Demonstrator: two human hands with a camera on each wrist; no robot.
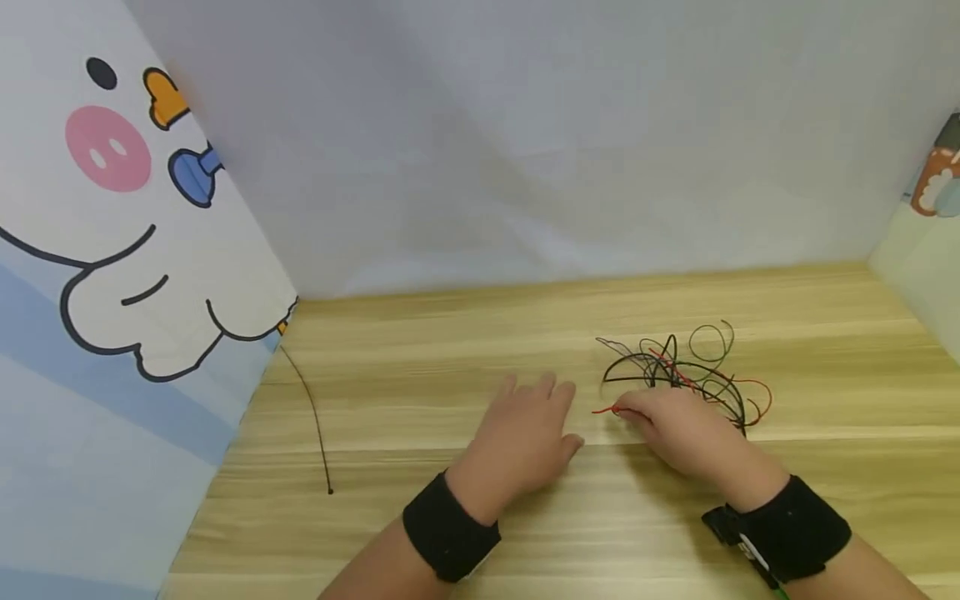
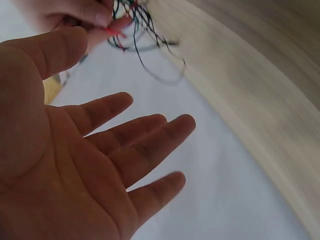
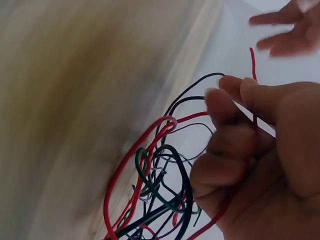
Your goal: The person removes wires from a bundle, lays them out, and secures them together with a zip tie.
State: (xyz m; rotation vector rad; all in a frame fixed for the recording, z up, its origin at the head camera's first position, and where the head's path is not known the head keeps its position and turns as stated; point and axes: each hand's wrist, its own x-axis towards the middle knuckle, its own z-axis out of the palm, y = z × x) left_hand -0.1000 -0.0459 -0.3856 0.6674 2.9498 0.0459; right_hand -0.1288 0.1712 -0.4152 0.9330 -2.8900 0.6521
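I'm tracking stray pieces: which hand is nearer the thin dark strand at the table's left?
Left. The left hand is to the right of the thin dark strand, not touching it; the right hand is farther right, pinching a red wire.

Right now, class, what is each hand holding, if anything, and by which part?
The right hand pinches a red wire near one end, leaving a short bit sticking out; the left hand holds nothing.

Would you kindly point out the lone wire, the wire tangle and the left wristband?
Lone wire (image 1: 316, 414): head view, along its middle.
Wire tangle (image 1: 675, 371): head view, crossing strands.
Left wristband (image 1: 450, 527): head view, black outer face.
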